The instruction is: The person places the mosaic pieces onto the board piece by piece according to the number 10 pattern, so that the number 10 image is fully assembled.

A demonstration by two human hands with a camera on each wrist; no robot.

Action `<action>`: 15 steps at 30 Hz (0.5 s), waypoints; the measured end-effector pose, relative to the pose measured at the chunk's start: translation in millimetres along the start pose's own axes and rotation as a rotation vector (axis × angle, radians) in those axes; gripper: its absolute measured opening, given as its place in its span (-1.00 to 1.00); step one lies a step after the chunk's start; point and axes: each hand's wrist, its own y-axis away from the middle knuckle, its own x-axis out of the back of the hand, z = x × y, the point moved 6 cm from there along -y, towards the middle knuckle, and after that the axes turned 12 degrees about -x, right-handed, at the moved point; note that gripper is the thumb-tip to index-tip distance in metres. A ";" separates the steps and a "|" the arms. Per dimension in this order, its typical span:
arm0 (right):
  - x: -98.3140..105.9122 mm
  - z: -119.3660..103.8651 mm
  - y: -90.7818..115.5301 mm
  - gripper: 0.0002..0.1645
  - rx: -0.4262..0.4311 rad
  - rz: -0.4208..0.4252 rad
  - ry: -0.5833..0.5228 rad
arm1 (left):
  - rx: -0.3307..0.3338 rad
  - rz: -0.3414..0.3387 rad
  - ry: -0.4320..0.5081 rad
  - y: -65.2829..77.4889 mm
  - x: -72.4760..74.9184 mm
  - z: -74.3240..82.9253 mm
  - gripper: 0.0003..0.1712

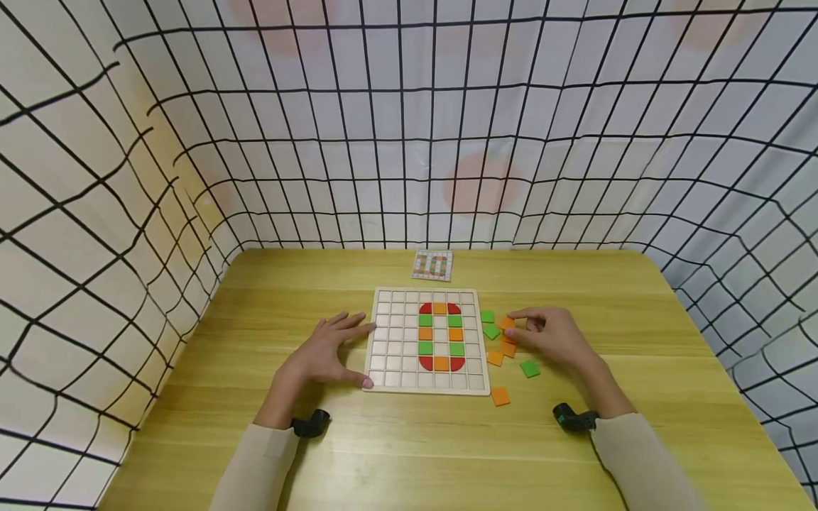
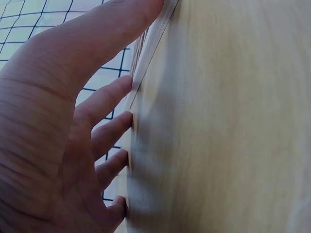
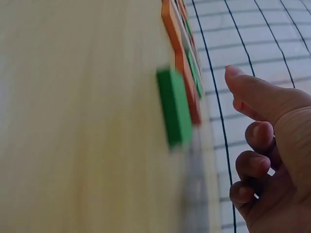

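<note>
A pale gridded board lies on the table, with red, green and orange tiles set in a rounded ring on its right half. My left hand is spread along its left side, thumb tip at the near left corner and a fingertip at the left edge. Right of the board, my right hand is over loose tiles, thumb and index fingertips on either side of an orange tile. In the right wrist view, no tile shows between the thumb and fingers; the other fingers are curled.
A small printed pattern card lies beyond the board. Several loose tiles lie at the board's right, among them a green tile and, nearer me, an orange tile. Black netting over pale cloth surrounds the table's far side and ends.
</note>
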 end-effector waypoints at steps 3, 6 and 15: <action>-8.9 -18.3 -5.4 -0.49 0.009 -0.004 -0.021 | -0.008 0.004 0.000 -1.1 0.4 0.3 0.28; -21.0 -38.0 -10.9 -0.52 0.025 -0.011 -0.044 | -0.012 0.004 0.000 -1.1 0.6 0.6 0.27; -63.1 -94.9 -30.2 -0.58 0.104 -0.019 -0.073 | -0.003 0.001 -0.001 -0.5 -0.4 -1.1 0.27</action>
